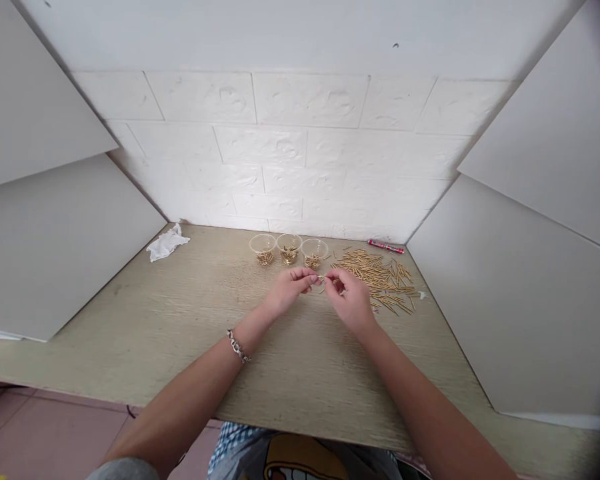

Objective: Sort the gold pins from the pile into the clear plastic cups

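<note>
My left hand (295,287) and my right hand (351,300) meet above the table, both closed in a fingertip pinch. Between them a thin gold-coloured piece (321,277) shows, too small to make out in detail. Just beyond my fingers stand three clear plastic cups in a row: a left cup (263,244), a middle cup (289,243) and a right cup (315,249). Small gold-coloured parts lie in the bottom of each. Beside my right hand spreads a pile of slim gold-coloured rods (375,273), partly hidden by that hand.
A crumpled white tissue (167,243) lies at the back left of the wooden table (180,333). A red tube-like packet (386,247) rests near the white brick-patterned wall (305,143). Tiny gold bits (245,273) are scattered left of the cups. Grey panels (75,247) flank the table.
</note>
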A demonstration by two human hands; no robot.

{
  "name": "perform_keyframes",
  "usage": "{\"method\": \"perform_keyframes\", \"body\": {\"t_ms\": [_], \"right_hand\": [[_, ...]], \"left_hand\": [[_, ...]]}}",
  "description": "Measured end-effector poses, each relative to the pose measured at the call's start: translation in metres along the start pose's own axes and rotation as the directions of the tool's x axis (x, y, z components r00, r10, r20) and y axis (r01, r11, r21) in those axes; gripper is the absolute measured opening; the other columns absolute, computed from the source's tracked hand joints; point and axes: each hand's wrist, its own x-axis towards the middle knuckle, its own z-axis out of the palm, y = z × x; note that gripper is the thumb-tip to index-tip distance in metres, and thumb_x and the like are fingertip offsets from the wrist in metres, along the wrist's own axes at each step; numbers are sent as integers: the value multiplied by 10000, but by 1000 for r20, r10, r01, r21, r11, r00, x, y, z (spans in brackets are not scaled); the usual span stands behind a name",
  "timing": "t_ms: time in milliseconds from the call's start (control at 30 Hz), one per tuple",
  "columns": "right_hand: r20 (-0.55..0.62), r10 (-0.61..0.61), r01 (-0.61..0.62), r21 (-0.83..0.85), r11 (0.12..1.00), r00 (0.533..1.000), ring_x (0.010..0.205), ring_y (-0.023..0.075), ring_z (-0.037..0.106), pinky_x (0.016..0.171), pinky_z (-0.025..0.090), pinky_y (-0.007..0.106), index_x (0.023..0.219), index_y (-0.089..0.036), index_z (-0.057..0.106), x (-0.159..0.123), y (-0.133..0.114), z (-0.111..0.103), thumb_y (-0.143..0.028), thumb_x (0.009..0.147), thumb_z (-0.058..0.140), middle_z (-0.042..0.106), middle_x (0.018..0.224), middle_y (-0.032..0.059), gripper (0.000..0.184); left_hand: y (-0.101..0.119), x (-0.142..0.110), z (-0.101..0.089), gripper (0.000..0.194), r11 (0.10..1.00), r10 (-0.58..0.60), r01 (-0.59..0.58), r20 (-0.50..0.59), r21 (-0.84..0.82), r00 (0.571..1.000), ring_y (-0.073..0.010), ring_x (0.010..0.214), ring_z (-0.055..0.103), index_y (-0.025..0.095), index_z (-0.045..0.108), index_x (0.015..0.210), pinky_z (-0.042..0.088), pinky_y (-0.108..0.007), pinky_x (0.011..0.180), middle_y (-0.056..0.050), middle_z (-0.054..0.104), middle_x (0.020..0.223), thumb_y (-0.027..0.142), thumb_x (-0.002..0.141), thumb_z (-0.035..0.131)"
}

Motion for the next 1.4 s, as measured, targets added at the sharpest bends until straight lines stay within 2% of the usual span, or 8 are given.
{"method": "perform_keyframes", "body": {"t_ms": [233, 633, 733, 900, 1000, 1100, 1200, 1400], "right_hand": [[32, -15, 18, -64, 998, 999, 576, 126, 505, 557, 396, 247, 767, -195, 574, 0, 4, 1, -276, 777, 458, 588, 701, 23, 142], [108, -29, 36, -64, 997, 994, 572, 119, 479, 554, 376, 239, 739, -184, 562, 1, 6, -1, -253, 790, 424, 556, 656, 13, 163], [136, 20, -20, -3, 1000, 990, 580, 123, 490, 555, 380, 242, 737, -181, 570, 3, 7, -2, -263, 778, 444, 567, 655, 13, 156], [198, 163, -196, 159, 967, 966, 577, 130, 517, 552, 394, 252, 742, -174, 570, 4, 10, -2, -303, 760, 484, 579, 642, 11, 156], [172, 200, -231, 179, 956, 965, 576, 131, 520, 555, 395, 255, 708, -170, 563, 2, 9, 0, -306, 747, 497, 580, 630, 13, 156], [112, 188, -203, 142, 969, 976, 537, 125, 499, 534, 384, 250, 680, -170, 557, 1, 5, 2, -297, 745, 495, 571, 589, 8, 156], [76, 115, -119, 61, 991, 991, 540, 124, 502, 530, 379, 245, 682, -170, 559, 0, 4, 3, -279, 757, 482, 590, 617, 19, 153], [113, -2, 12, -89, 996, 994, 567, 127, 504, 556, 370, 252, 707, -171, 570, 0, 7, 2, -248, 776, 455, 596, 658, 31, 154]], "left_hand": [[0, 0, -1, 250, 991, 39, -39, 3, 130, 999, -79, 561, 436, 132, 634, 735, 349, -223, 567, -29, 616, 702, 369, 656, 624], [0, 0, -1, 237, 982, 57, -60, 23, 180, 998, -104, 612, 478, 136, 630, 699, 369, -231, 593, -31, 612, 682, 368, 655, 613], [0, 1, -2, 259, 986, 44, -50, 42, 161, 998, -90, 578, 449, 135, 623, 669, 349, -221, 570, -20, 594, 649, 391, 631, 635], [-2, 2, -3, 315, 998, -16, 12, 68, 61, 998, -69, 539, 418, 133, 604, 667, 318, -208, 540, -12, 586, 652, 435, 599, 668], [-6, 2, -2, 327, 999, -50, 50, 76, 8, 996, -61, 539, 413, 128, 596, 691, 306, -200, 537, -12, 587, 669, 434, 605, 676], [-8, 1, -1, 321, 998, -62, 64, 61, -29, 996, -60, 556, 426, 127, 593, 713, 315, -199, 558, -9, 588, 679, 419, 610, 680], [-9, 1, 1, 311, 998, -63, 63, 34, -18, 997, -66, 568, 438, 126, 593, 714, 322, -205, 568, -12, 589, 679, 412, 618, 671], [-8, 1, 0, 305, 997, -5, 4, 17, 77, 1000, -85, 583, 451, 124, 587, 700, 352, -229, 601, -18, 587, 656, 414, 627, 643]]}}
